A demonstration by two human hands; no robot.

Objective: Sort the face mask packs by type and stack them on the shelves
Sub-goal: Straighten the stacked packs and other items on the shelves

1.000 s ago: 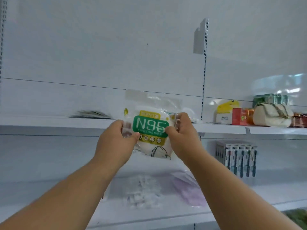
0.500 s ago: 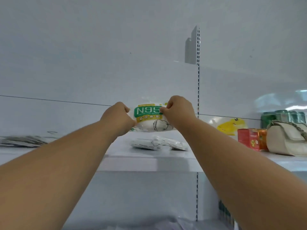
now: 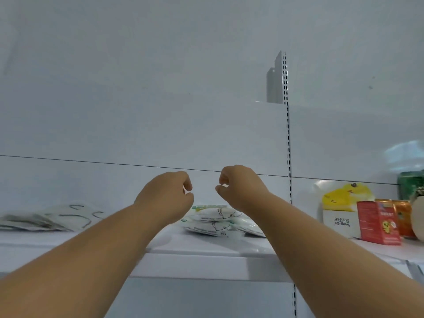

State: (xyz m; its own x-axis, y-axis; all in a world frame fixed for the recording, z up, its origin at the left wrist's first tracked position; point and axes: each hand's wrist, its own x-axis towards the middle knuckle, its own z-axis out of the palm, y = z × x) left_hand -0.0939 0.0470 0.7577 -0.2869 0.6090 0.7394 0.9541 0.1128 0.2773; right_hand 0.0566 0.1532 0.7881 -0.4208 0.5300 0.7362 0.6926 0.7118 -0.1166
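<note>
Head view shows the left hand [image 3: 166,198] and right hand [image 3: 241,188] above the shelf [image 3: 206,245], fingers loosely curled, holding nothing. N95 mask packs [image 3: 214,220] lie stacked below them. Judged light, soft and slippery in film; best pinched at opposite edges.

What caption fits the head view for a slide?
Both hands, left hand and right hand, hover empty above the stacked N95 mask packs on the white shelf.
</note>
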